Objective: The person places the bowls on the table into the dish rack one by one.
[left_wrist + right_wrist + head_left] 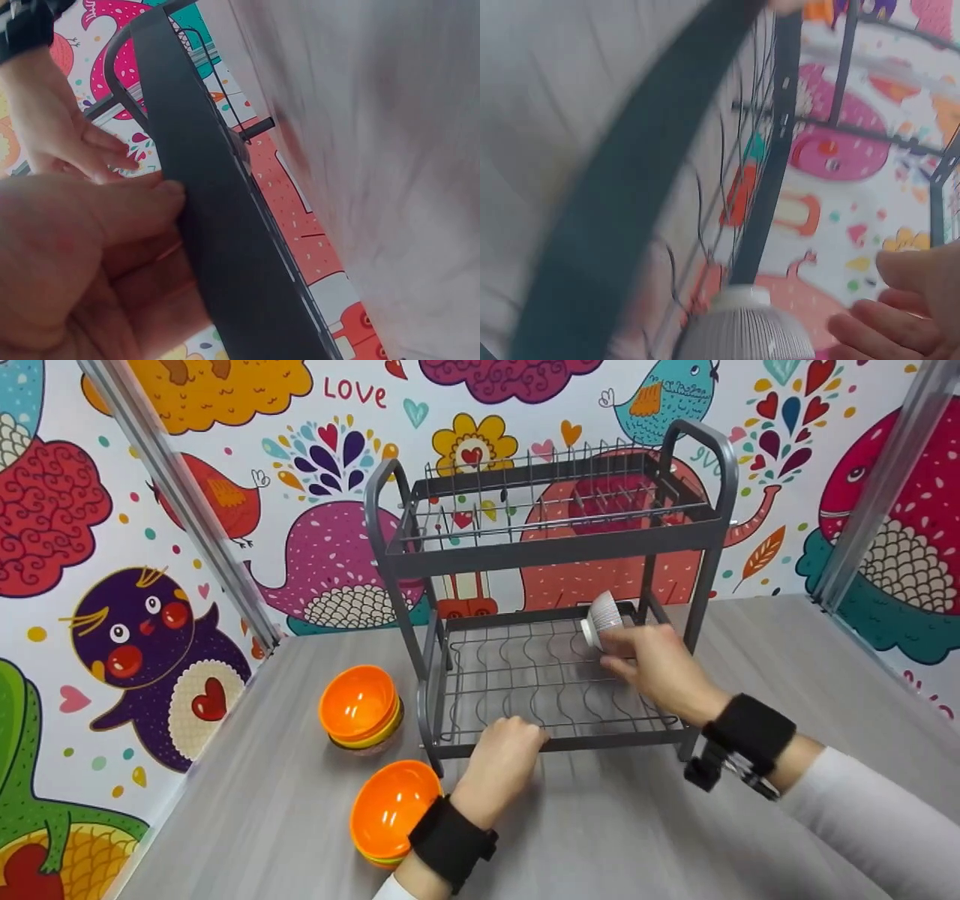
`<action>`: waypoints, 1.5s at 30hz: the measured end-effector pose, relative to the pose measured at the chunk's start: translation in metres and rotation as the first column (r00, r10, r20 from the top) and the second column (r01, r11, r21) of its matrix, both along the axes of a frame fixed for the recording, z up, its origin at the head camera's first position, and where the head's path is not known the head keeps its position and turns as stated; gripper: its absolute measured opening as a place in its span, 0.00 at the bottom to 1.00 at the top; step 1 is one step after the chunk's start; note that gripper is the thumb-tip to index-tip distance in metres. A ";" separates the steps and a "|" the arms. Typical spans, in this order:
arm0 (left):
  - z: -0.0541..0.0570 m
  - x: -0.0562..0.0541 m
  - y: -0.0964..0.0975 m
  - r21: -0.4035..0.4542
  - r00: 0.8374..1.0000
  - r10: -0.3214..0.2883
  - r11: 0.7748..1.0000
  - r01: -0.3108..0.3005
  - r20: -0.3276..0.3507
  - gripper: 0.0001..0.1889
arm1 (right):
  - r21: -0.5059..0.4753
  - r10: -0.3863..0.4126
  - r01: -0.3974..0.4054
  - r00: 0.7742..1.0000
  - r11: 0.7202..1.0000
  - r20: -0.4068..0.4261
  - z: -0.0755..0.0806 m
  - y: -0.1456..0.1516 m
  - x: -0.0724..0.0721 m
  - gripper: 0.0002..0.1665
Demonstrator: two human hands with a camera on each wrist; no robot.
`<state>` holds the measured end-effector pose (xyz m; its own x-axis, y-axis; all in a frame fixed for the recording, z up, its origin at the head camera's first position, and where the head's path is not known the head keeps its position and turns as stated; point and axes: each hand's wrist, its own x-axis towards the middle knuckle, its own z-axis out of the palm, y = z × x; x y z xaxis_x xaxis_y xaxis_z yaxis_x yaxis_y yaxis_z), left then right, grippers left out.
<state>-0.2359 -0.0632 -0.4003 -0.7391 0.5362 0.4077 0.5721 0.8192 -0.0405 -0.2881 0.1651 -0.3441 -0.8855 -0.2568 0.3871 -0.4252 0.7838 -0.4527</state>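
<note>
A dark grey two-tier dish rack [555,547] stands in front. My left hand [504,761] holds the front rail of its lower tier; in the left wrist view the thumb [161,199] lies against the flat rail [217,225]. A small white ribbed bowl [602,619] sits on its side on the lower tier's right back part, its foot facing left. Beside it is my right hand [656,664], fingers loosely bent. In the right wrist view a gap shows between the right hand [900,307] and the bowl [742,330].
Left of the rack, a stack of orange and yellow bowls [360,703] stands on the grey table [247,810]. Another such stack [394,810] is nearer, close to my left wrist. The upper tier [525,510] has upright wire dividers. Cartoon-printed walls enclose the back and sides.
</note>
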 end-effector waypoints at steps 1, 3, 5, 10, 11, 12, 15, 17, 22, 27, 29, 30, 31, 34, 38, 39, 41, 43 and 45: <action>0.000 0.000 0.000 0.000 1.000 0.002 1.000 -0.002 0.002 0.13 | 0.009 0.026 -0.026 0.999 1.000 0.021 -0.003 0.000 0.006 0.21; 0.000 0.000 0.000 0.001 1.000 0.003 1.000 -0.003 0.007 0.13 | 0.041 0.074 -0.075 0.997 0.996 0.038 -0.009 0.002 0.017 0.19; 0.000 0.000 0.000 0.005 1.000 0.001 1.000 -0.001 0.013 0.14 | 0.071 0.118 -0.122 0.992 0.990 0.052 -0.015 0.005 0.026 0.16; 0.000 0.001 0.000 0.022 1.000 0.005 1.000 -0.006 0.022 0.15 | 0.138 0.196 -0.203 0.979 0.969 0.065 -0.028 0.017 0.041 0.12; 0.000 0.001 0.000 0.024 1.000 0.008 1.000 -0.009 0.022 0.15 | 0.150 0.202 -0.210 0.977 0.966 0.066 -0.030 0.019 0.043 0.12; 0.000 0.001 0.000 0.025 1.000 0.010 1.000 -0.010 0.020 0.16 | 0.162 0.206 -0.214 0.976 0.963 0.064 -0.032 0.022 0.044 0.12; 0.000 0.001 -0.002 0.023 1.000 0.018 1.000 -0.018 0.018 0.16 | 0.178 0.211 -0.219 0.976 0.959 0.059 -0.038 0.026 0.046 0.12; -0.001 0.000 -0.002 0.023 1.000 0.015 1.000 -0.015 0.015 0.17 | 0.186 0.210 -0.215 0.976 0.959 0.047 -0.042 0.027 0.046 0.10; 0.001 0.002 -0.007 0.015 0.999 -0.015 1.000 0.015 0.046 0.16 | 0.219 0.216 -0.209 0.976 0.953 -0.009 -0.048 0.029 0.046 0.08; 0.013 0.016 -0.019 -0.004 0.989 -0.035 0.999 0.036 0.144 0.06 | 0.236 0.246 -0.222 0.966 0.946 -0.079 -0.054 0.030 0.044 0.09; 0.022 0.024 -0.026 -0.008 0.985 -0.021 1.000 0.023 0.169 0.08 | 0.245 0.257 -0.225 0.960 0.943 -0.107 -0.055 0.030 0.043 0.09; 0.027 0.029 -0.030 -0.008 0.984 -0.014 1.000 0.016 0.178 0.11 | 0.249 0.262 -0.228 0.958 0.941 -0.113 -0.055 0.030 0.043 0.09; 0.033 0.034 -0.035 -0.012 0.984 -0.006 1.000 0.008 0.181 0.14 | 0.251 0.265 -0.230 0.957 0.940 -0.115 -0.055 0.030 0.043 0.09; 0.048 0.047 -0.054 -0.022 0.981 0.015 1.000 -0.011 0.192 0.13 | 0.254 0.273 -0.238 0.955 0.938 -0.116 -0.055 0.030 0.044 0.09; 0.060 0.060 -0.084 -0.026 0.975 0.045 0.999 -0.040 0.217 0.09 | 0.263 0.279 -0.241 0.953 0.934 -0.118 -0.054 0.030 0.044 0.08; 0.060 0.063 -0.092 -0.028 0.973 0.058 0.998 -0.052 0.225 0.09 | 0.266 0.278 -0.238 0.953 0.934 -0.121 -0.054 0.030 0.044 0.08; 0.058 0.067 -0.106 -0.034 0.971 0.077 0.997 -0.071 0.226 0.10 | 0.267 0.274 -0.234 0.954 0.935 -0.123 -0.054 0.031 0.044 0.08; 0.054 0.070 -0.118 -0.038 0.963 0.091 0.996 -0.084 0.254 0.11 | 0.268 0.267 -0.226 0.955 0.937 -0.127 -0.053 0.032 0.044 0.08; 0.047 0.072 -0.128 -0.031 0.948 0.091 0.996 -0.086 0.305 0.12 | 0.270 0.262 -0.221 0.956 0.937 -0.130 -0.053 0.032 0.045 0.08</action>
<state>-0.1637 -0.1913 -0.3530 -0.8718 0.4678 0.1455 0.4842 0.8679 0.1105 -0.2433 0.1971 -0.3973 -0.7154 -0.5618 0.4154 -0.6667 0.7268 -0.1652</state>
